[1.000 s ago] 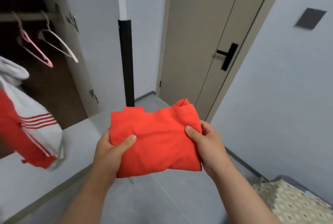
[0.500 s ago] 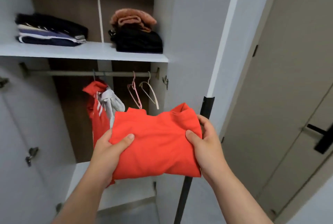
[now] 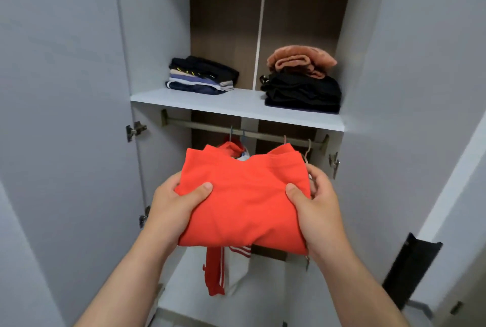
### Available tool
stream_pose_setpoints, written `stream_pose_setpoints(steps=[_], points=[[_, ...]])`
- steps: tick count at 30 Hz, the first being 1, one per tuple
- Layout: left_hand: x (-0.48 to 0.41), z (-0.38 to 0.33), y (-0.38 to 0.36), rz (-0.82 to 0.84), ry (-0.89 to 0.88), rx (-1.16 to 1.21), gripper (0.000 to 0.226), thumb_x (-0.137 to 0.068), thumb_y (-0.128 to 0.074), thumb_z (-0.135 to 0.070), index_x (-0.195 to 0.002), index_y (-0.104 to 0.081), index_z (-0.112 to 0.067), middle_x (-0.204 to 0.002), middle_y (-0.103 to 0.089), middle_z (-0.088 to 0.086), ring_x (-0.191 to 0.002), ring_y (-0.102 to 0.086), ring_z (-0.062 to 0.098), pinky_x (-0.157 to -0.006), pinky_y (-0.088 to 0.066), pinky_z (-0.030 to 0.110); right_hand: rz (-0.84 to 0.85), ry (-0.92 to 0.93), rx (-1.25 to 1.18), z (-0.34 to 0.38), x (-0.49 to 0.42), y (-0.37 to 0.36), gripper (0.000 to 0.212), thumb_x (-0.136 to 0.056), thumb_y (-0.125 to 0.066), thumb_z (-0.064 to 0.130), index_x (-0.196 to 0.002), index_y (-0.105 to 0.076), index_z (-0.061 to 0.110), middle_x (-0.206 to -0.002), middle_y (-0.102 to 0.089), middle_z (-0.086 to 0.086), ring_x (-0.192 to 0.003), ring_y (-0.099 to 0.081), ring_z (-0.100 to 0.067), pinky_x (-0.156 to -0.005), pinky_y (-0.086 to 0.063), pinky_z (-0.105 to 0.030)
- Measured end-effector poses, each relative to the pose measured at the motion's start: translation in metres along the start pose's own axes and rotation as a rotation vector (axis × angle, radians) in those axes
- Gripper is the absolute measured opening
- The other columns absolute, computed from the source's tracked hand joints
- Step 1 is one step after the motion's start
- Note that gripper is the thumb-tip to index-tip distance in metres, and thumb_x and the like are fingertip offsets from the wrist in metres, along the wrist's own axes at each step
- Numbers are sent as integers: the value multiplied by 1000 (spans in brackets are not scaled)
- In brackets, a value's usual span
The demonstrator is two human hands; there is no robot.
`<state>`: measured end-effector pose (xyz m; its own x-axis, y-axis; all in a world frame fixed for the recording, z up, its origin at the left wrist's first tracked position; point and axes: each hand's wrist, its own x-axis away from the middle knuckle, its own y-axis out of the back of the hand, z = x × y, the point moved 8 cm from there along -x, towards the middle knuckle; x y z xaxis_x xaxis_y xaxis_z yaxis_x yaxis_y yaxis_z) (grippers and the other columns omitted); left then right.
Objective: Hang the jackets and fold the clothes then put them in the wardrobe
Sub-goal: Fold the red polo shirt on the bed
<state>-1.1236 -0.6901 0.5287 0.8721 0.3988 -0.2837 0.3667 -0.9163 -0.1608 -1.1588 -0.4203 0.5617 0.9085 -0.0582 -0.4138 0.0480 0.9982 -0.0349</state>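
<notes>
Folded red garment (image 3: 244, 203), held flat in front of you at the open wardrobe (image 3: 157, 37), lower than the shelf and not resting on anything. Your left hand (image 3: 171, 208) grips its left edge, with the thumb laid across the top of the cloth and the other fingers curled beneath, out of sight. Your right hand (image 3: 319, 211) grips the right edge in the same manner, thumb on top and fingers wrapped round the side. Both hands pinch the fabric between thumb and fingers. The two far corners of the garment rise into soft peaks.

Directly behind and below the garment hangs a red-and-white jacket (image 3: 218, 271). Its striped sleeve dangles under the near edge of the cloth, and its collar shows just above the far edge. It hangs from the rail (image 3: 205, 126), which runs across the lower compartment. Further right on that rail are hanger hooks (image 3: 309, 146), their bodies mostly hidden behind the garment and your right hand.

Above the rail lies the white shelf (image 3: 236, 108). On its left sits a stack of dark and blue folded clothes (image 3: 202, 76). On its right, well apart, is a stack of black folded clothes (image 3: 302, 92) topped by a pink fleecy item (image 3: 299, 59). Behind them stands the brown back panel (image 3: 226, 24) with a pale vertical strip. At lower right, a black handle strip (image 3: 410, 269) shows beside the right door.
</notes>
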Motion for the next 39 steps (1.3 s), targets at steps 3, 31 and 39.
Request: stream_pose_setpoints(steps=[3, 31, 39], points=[[-29, 0, 16, -28, -37, -3, 32, -66, -79, -31, -97, -75, -26, -97, -77, -6, -88, -73, 9, -66, -54, 17, 18, 16, -22, -9, -27, -30, 43, -90, -64, 2, -108, -60, 40, -101, -71, 24, -93, -68, 2, -72, -50, -10], [-450, -29, 74, -46, -203, 76, 30, -66, -80, -32, -95, -76, -29, -98, -77, -5, -89, -74, 14, -75, -54, 31, 106, 331, 256, -3, -376, -274, 31, -96, -56, 5, -122, -60, 22, -113, -66, 9, -99, -60, 4, -91, -45, -17], [-569, -48, 27, -38, -145, 130, 14, -84, -73, -10, -97, -70, -15, -92, -77, 4, -76, -74, 14, -64, -56, 27, 74, 274, 271, -14, -507, -289, 64, -101, -54, 24, -156, -24, 29, -142, -53, 2, -126, -53, -15, -112, -40, -39]])
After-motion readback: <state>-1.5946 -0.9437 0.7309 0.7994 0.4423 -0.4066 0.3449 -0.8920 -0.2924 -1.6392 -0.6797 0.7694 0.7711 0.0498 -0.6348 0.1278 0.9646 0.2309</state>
